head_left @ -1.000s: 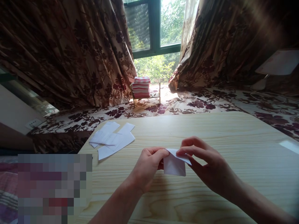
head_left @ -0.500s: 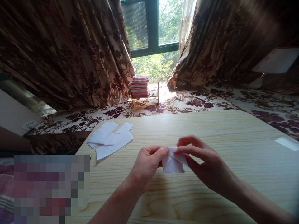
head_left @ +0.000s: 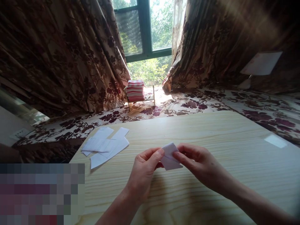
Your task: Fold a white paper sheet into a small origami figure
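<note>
A small folded piece of white paper (head_left: 170,157) is held between my two hands, above the pale wooden table (head_left: 211,134). My left hand (head_left: 147,165) pinches its left edge, thumb on top and the other fingers behind. On the opposite side my right hand (head_left: 199,157) grips the paper's right edge, its thumb pressed on the face and its fingers curled behind. A crease line crosses the middle of the paper. To the left on the tabletop lie several loose white paper strips (head_left: 110,150), overlapping one another.
Beyond the table, a small stand (head_left: 154,95) carries a stack of pink-and-white striped cloths (head_left: 135,90) on a floral-covered ledge. A lamp (head_left: 261,64) stands at the back right. Patterned curtains (head_left: 93,62) frame the window (head_left: 145,31). A pixelated patch covers the lower left corner.
My right hand's fingers, earlier raised at the paper's upper right, now close on its right edge with the thumb in front. The paper is turned and tilted. The view has shifted slightly.
</note>
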Demonstrator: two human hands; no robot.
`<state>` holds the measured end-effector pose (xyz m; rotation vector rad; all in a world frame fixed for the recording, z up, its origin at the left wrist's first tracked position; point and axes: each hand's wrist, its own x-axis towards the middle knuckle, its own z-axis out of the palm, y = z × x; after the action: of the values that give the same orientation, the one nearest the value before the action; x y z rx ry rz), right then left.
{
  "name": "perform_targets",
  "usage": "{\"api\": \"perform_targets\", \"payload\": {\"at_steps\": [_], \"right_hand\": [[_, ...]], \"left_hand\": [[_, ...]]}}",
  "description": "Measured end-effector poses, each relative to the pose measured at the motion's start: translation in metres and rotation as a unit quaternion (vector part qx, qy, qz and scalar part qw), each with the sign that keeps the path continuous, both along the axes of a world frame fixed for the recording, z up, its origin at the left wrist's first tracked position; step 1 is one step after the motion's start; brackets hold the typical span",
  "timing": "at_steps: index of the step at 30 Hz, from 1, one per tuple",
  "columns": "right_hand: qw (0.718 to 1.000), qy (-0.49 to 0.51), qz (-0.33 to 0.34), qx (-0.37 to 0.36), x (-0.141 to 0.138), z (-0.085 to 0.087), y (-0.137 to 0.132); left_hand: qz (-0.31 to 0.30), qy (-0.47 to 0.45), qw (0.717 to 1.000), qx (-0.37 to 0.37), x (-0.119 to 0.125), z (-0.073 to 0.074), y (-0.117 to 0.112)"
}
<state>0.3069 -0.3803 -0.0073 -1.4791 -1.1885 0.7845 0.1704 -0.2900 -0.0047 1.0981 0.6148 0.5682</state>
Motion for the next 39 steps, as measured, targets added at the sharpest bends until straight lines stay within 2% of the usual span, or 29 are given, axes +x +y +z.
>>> {"api": "perform_targets", "payload": {"at_steps": [4,11,20,25,28,32,36,39], "right_hand": [[0.997,-0.07,-0.019,0.015,-0.001,0.001,-0.002],[0.999,0.023,0.01,-0.025,0.008,0.008,-0.002],[0.999,-0.043,-0.003,0.01,0.004,0.003,-0.002],[1.0,-0.016,0.02,-0.018,0.004,0.005,-0.003],[0.998,-0.024,0.034,-0.043,0.003,0.007,-0.003],[0.997,-0.069,0.025,-0.035,-0.003,0.004,-0.002],[0.998,-0.061,-0.004,-0.012,-0.004,0.002,-0.001],[0.997,-0.08,-0.002,0.004,-0.002,0.003,-0.002]], "left_hand": [[0.017,0.028,0.999,0.019,0.001,-0.002,0.0],[0.039,0.028,0.999,0.015,0.001,-0.002,0.0],[0.045,0.036,0.996,0.068,0.001,0.004,-0.004],[0.039,0.044,0.995,0.086,0.0,0.002,-0.002],[0.061,0.041,0.992,0.105,0.0,0.002,-0.001],[0.092,0.041,0.989,0.112,0.001,0.002,-0.001],[0.074,0.037,0.994,0.07,0.001,0.0,-0.003],[0.042,0.042,0.996,0.066,0.0,0.0,-0.003]]}}
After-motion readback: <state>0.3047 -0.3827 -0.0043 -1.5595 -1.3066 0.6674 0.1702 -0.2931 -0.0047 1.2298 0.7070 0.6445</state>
